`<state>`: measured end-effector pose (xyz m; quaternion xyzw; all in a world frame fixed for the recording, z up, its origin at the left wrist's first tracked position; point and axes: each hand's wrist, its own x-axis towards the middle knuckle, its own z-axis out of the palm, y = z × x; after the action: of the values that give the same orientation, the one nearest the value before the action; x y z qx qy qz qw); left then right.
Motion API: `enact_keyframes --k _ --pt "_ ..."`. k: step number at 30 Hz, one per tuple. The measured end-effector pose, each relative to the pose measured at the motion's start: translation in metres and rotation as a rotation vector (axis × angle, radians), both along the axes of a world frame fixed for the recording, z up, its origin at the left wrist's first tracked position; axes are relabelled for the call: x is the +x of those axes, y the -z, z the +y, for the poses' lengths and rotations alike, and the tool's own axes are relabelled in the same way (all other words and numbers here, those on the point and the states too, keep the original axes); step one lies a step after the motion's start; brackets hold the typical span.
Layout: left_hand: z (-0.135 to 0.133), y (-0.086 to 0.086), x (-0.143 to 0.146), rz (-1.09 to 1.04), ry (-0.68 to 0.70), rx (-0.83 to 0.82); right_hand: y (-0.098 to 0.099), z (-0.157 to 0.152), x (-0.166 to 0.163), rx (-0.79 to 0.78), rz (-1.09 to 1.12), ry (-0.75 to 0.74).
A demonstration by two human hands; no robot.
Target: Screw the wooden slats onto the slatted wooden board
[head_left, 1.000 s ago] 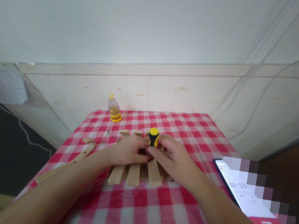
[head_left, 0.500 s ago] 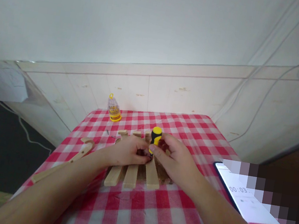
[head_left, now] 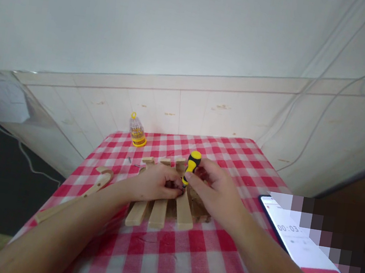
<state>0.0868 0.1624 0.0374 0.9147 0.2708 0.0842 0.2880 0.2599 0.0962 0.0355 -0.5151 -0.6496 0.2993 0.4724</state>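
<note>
My right hand (head_left: 215, 183) is closed on a yellow and black screwdriver (head_left: 192, 165) that stands nearly upright, its tip down at the right wooden slat (head_left: 184, 213). My left hand (head_left: 157, 182) lies across the slats, thumb and fingertips pinched together at the screwdriver's tip. What sits between those fingertips is too small and hidden to name. Two more slats, the middle one (head_left: 158, 215) and the left one (head_left: 137, 213), run alongside under my left hand. Beneath them shows part of a brown wooden piece (head_left: 200, 208).
A curved wooden piece with holes (head_left: 101, 182) lies on the left of the checked tablecloth (head_left: 162, 262). Small screws (head_left: 129, 159) rest beyond the left hand. A bit set in a clear and yellow case (head_left: 138, 132) stands near the wall. A phone (head_left: 309, 253) showing a timer lies at right.
The screwdriver's handle has tilted slightly to the right, and my right hand has shifted with it. My left hand keeps its pinch at the tip. The whole view has moved a little.
</note>
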Motion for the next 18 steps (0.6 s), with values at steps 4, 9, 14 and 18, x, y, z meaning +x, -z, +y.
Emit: enact_keyframes --k 4,9,14,18 --pt "0.001 0.004 -0.001 -0.003 -0.025 0.038 0.003 0.002 -0.004 -0.02 -0.017 0.067" --pt "0.001 0.004 -0.002 0.009 -0.01 0.024 0.009 0.003 -0.001 0.027 0.026 0.006" --pt "0.002 0.004 -0.002 0.053 -0.038 0.06 0.01 0.005 0.0 0.1 -0.053 -0.017" --pt "0.003 0.005 -0.002 0.043 -0.01 0.056 0.015 0.009 -0.003 0.058 -0.069 0.109"
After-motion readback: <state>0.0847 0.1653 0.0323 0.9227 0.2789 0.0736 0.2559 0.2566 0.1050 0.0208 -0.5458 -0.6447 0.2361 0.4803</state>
